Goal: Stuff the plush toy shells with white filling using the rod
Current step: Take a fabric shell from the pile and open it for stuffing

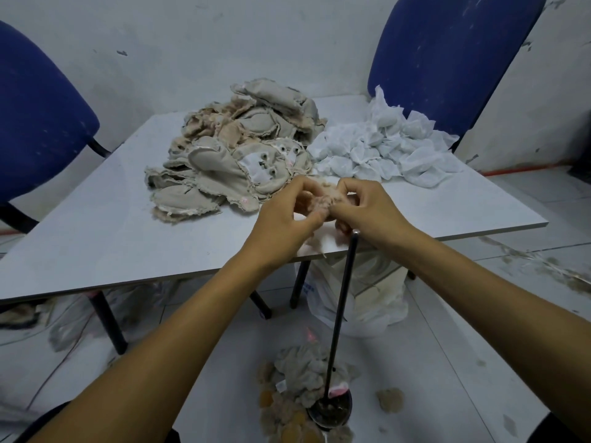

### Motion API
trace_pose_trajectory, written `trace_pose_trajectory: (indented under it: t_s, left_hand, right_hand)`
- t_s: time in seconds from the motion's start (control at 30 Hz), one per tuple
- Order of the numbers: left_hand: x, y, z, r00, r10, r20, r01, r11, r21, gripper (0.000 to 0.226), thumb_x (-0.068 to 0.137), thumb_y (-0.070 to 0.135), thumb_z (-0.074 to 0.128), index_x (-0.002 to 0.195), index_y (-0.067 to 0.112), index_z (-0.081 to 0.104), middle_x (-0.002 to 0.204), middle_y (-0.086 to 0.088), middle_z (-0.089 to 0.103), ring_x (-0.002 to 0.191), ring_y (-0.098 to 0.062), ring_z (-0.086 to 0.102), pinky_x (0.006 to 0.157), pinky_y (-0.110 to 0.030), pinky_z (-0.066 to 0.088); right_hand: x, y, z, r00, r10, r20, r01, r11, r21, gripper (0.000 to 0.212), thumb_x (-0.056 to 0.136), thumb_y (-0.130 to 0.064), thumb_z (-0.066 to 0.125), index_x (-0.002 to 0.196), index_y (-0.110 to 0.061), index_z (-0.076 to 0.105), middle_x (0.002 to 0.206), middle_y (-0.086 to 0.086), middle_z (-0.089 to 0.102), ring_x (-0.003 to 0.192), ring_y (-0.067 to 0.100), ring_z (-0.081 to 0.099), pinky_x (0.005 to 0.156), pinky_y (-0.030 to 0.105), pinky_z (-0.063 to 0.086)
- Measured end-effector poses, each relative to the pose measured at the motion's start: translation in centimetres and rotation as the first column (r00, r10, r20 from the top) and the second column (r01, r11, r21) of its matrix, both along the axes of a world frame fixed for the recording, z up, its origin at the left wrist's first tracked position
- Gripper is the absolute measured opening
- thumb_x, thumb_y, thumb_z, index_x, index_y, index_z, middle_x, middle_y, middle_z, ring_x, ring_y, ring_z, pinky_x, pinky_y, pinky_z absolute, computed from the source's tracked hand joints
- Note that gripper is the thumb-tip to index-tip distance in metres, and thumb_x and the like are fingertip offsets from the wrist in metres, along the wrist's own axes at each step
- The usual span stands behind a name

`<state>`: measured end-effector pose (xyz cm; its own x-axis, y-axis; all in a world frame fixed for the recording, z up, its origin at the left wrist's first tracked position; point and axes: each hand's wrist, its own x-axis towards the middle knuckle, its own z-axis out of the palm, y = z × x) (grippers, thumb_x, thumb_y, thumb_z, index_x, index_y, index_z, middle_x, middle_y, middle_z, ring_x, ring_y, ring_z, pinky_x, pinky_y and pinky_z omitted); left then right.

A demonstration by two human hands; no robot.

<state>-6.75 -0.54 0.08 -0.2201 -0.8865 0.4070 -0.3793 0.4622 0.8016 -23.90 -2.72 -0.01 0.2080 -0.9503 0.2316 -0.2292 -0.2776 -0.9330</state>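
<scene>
A white table (105, 225) carries a heap of empty beige plush shells (236, 148) beside a pile of white filling pouches (383, 151). An upright black rod (342, 308) rises from a round floor base to the table edge. Above its tip, the left hand (284, 215) and right hand (367, 206) both pinch one small fuzzy shell (323, 196), apparently opening it. Next, I judge, the opening must be fitted over the rod tip.

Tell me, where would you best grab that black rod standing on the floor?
Probably on the bare upper shaft of the rod, just below the table edge, coming in from the right side with the right hand. It stands nearly upright on a round base, thin enough to wrap fingers round; lower down, plush pieces crowd it.
</scene>
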Motion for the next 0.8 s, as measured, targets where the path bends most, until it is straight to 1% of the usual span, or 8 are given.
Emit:
trace_pose_trajectory:
  t_s: [0.17, 0.27, 0.33, 0.4, 0.5, 0.6, 0.7, 0.8]
  left_hand:
    - [0.5, -0.5, 0.4, 0.993, 0.108, -0.056, -0.109, 0.994, -0.006, 0.029, 0.092, 0.002, 0.057, 0.087, 0.031, 0.063, 0.083, -0.001, 0.067, 0.068, -0.013, 0.064, 0.06, -0.031, 0.054]
    - [1.6, -0.7, 1.0, 0.986, -0.037, -0.164, 0.061, 0.987, 0.147, 0.022, 0.087, 0.013, 0.059, 0.079, 0.027, 0.074, 0.083, 0.002, 0.07, 0.075, -0.013, 0.063, 0.063, -0.027, 0.049]
    - [2.1, -0.6, 1.3, 0.965, -0.196, -0.174, 0.241, 0.925, 0.293, 0.027, 0.086, 0.026, 0.054, 0.074, 0.025, 0.078, 0.089, 0.002, 0.072, 0.084, -0.014, 0.06, 0.065, -0.026, 0.046]
    - [2.2, -0.6, 1.2, 0.974, -0.192, -0.12, 0.22, 0.927, 0.305, 0.026, 0.086, 0.03, 0.054, 0.075, 0.029, 0.078, 0.095, 0.008, 0.071, 0.088, -0.006, 0.059, 0.067, -0.022, 0.046]
    - [2.4, -0.8, 0.4, 0.981, -0.02, 0.194, 0.001, 0.995, 0.097, 0.017, 0.089, 0.022, 0.063, 0.09, 0.036, 0.072, 0.102, 0.009, 0.063, 0.09, 0.003, 0.058, 0.078, -0.022, 0.046]
    - [2.5, -1.0, -0.5, 0.895, 0.048, 0.443, -0.011, 0.996, -0.085, 0.027, 0.091, 0.017, 0.064, 0.115, 0.029, 0.066, 0.116, 0.006, 0.053, 0.112, -0.009, 0.049, 0.093, -0.027, 0.041]
    - [2.1, -0.9, -0.5, 0.871, -0.004, 0.492, 0.087, 0.985, -0.147, 0.037, 0.089, 0.015, 0.068, 0.124, 0.024, 0.06, 0.119, 0.004, 0.057, 0.111, -0.012, 0.051, 0.091, -0.027, 0.042]
    - [1.8, -1.0, -0.4, 0.918, 0.051, 0.395, 0.043, 0.974, -0.224, 0.029, 0.089, 0.01, 0.068, 0.116, 0.021, 0.063, 0.1, 0.003, 0.067, 0.092, -0.009, 0.061, 0.08, -0.026, 0.05]
  right_hand:
    - [-2.0, -0.6, 1.0, 0.933, 0.354, 0.066, -0.36, 0.92, 0.155, 0.03, 0.082, -0.014, 0.077, 0.107, -0.017, 0.061, 0.1, 0.005, 0.065, 0.085, 0.018, 0.067, 0.071, 0.038, 0.057]
    - [-2.5, -1.8, 0.4, 0.946, -0.003, -0.325, -0.063, 0.979, -0.194, 0.028, 0.092, -0.008, 0.066, 0.115, -0.025, 0.065, 0.118, -0.002, 0.062, 0.104, 0.013, 0.061, 0.09, 0.031, 0.053]
    - [-2.4, -2.5, -0.3, 0.757, -0.229, -0.612, 0.001, 0.937, -0.349, 0.036, 0.098, -0.012, 0.056, 0.13, -0.027, 0.059, 0.135, -0.001, 0.058, 0.12, 0.023, 0.05, 0.103, 0.037, 0.04]
    - [-2.0, -2.8, -0.9, 0.652, -0.192, -0.733, -0.061, 0.951, -0.304, 0.035, 0.102, -0.018, 0.05, 0.135, -0.028, 0.057, 0.136, -0.001, 0.058, 0.118, 0.029, 0.045, 0.1, 0.047, 0.04]
    - [-1.2, -2.5, -0.9, 0.658, -0.223, -0.72, -0.083, 0.928, -0.363, 0.024, 0.099, -0.029, 0.058, 0.121, -0.029, 0.069, 0.116, -0.003, 0.064, 0.104, 0.026, 0.049, 0.087, 0.044, 0.045]
    - [-0.6, -2.3, -0.8, 0.683, -0.224, -0.695, -0.102, 0.913, -0.395, 0.014, 0.094, -0.032, 0.065, 0.103, -0.025, 0.074, 0.096, -0.006, 0.059, 0.096, 0.019, 0.047, 0.082, 0.036, 0.042]
    - [-0.4, -2.2, -0.7, 0.784, -0.108, -0.612, -0.122, 0.939, -0.322, 0.007, 0.095, -0.023, 0.063, 0.096, -0.027, 0.068, 0.088, -0.011, 0.058, 0.089, 0.012, 0.048, 0.076, 0.027, 0.035]
    - [-0.6, -1.8, -0.2, 0.93, 0.029, -0.367, -0.101, 0.979, -0.178, 0.015, 0.096, -0.019, 0.062, 0.093, -0.033, 0.061, 0.083, -0.012, 0.061, 0.073, 0.002, 0.056, 0.069, 0.018, 0.042]
